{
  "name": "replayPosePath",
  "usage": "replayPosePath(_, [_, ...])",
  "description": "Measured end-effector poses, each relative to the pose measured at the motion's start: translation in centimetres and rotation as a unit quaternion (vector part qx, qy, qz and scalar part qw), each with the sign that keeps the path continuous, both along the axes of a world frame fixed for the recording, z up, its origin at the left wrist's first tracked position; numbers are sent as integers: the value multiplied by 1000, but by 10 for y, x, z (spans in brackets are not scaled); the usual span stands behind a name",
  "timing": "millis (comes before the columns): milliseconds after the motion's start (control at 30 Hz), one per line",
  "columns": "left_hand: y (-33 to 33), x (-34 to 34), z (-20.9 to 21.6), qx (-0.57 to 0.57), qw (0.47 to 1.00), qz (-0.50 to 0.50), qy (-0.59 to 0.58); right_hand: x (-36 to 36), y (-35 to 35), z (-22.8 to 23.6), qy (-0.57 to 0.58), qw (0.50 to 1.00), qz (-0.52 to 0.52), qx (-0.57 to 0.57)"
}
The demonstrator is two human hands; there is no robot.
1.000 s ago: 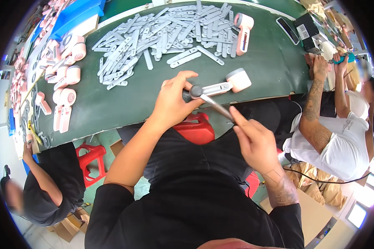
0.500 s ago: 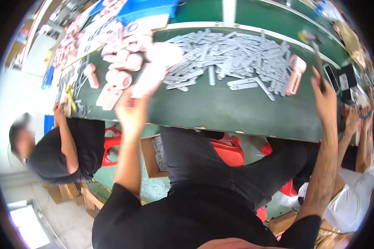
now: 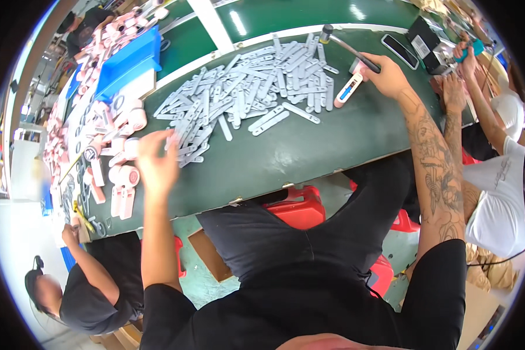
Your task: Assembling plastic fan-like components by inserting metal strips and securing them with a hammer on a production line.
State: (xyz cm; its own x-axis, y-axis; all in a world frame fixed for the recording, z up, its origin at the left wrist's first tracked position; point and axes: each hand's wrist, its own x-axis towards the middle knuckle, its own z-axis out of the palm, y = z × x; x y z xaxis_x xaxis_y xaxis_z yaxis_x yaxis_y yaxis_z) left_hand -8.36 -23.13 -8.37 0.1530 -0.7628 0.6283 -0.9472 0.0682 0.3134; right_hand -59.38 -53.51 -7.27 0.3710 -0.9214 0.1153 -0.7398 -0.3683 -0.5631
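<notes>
My right hand is closed around the dark handle of a small hammer, whose head points up and to the left over the table. Just below that hand lies a pink handle-shaped part with a white and blue inside. Smeared by motion, my left hand hovers between the left end of a heap of grey flat strips and the pink parts; whether its fingers hold anything is unclear. Pink round-headed housings and pink handle pieces lie to its left.
A blue tray stands at the back left. At the right are a phone and a black box. One person works at the left; another person's hands are at the right. Red stools stand under the green table.
The view has turned, shifting the table contents leftward. The pale pink piece in my left hand has left it. My right hand keeps the hammer, now above the pink part.
</notes>
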Motion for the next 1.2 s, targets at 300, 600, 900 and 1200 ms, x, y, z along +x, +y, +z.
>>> replayPosePath(300, [-126,-206,-23,173,969,-173,-41,-70,114,-8,-87,992,-90,24])
replayPosePath(600, [-75,-210,5,144,941,-277,132,19,221,-13,-133,974,-177,-50])
replayPosePath(900, [-39,-234,-16,82,949,-252,174,77,228,-14,-142,974,-172,-28])
replayPosePath(1200, [-39,-243,-26,61,950,-221,212,76,231,-20,-143,975,-167,-16])
